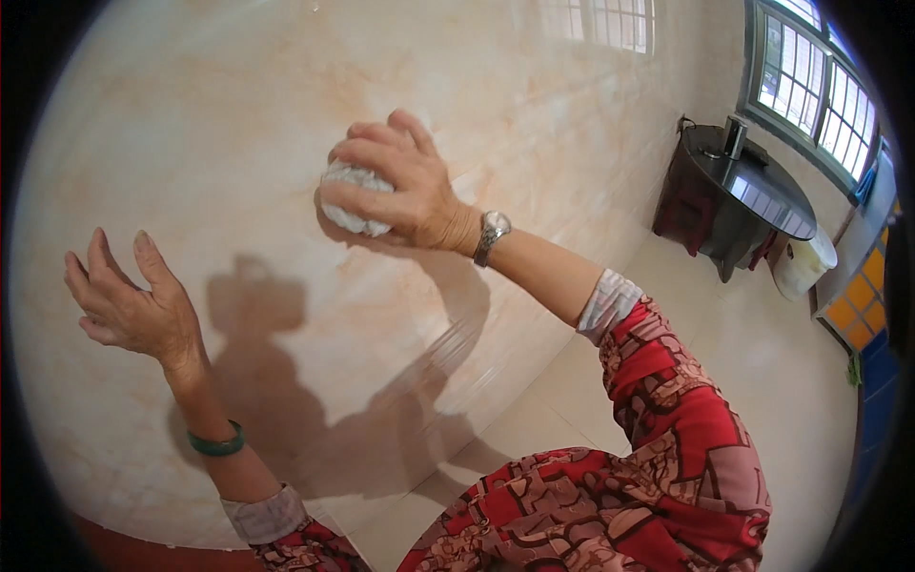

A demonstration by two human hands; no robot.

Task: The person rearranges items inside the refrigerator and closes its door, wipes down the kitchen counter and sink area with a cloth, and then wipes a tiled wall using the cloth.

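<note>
A crumpled white cloth (355,218) is pressed against the glossy marbled wall (214,129) by my right hand (400,179). My fingers spread over the cloth and hide part of it. On that wrist is a metal wristwatch (493,232). Lower and to the left, my left hand (139,300) is raised near the wall with its fingers apart and nothing in it. Whether it touches the wall I cannot tell. A green bangle (216,442) circles the left forearm.
A dark round-edged table (772,193) stands by the barred window (815,82), with a dark cylindrical container (734,137) on it. Beside it is a whitish bucket (804,264). Orange and blue tiles (861,282) line the right side. The floor (686,300) is pale tile.
</note>
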